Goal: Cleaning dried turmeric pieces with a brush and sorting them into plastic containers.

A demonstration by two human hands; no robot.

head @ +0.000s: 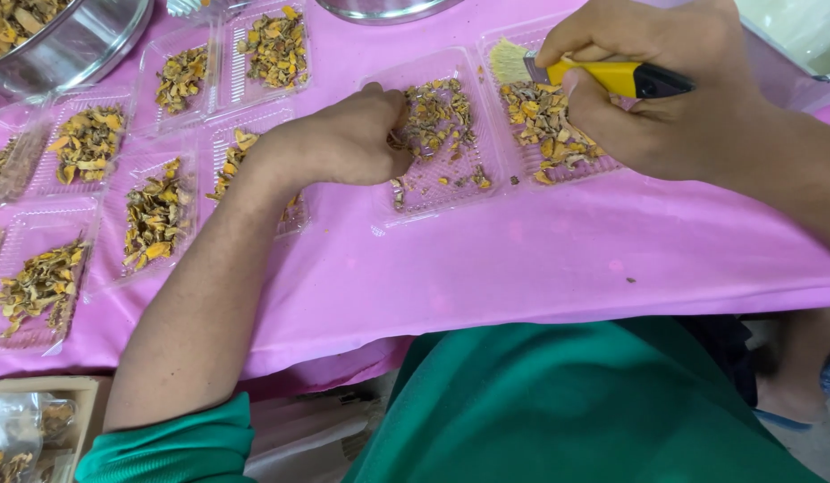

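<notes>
My left hand [343, 139] rests with curled fingers in a clear plastic tray [437, 201], pinching at the yellow-brown dried pieces [437, 112] in it; whether it holds any is hidden. My right hand [656, 85] grips a brush with a yellow and black handle [625, 79]. Its pale bristles [507, 61] touch the dried pieces [544, 121] in the neighbouring clear tray [602, 170] on the right. Both trays lie on a pink tablecloth [522, 259].
Several more clear trays of dried pieces [155, 215] cover the left of the table. A metal bowl [66, 45] with the same pieces stands at the far left, another metal bowl [383, 9] at the top. A cardboard box [39, 420] sits below the table edge.
</notes>
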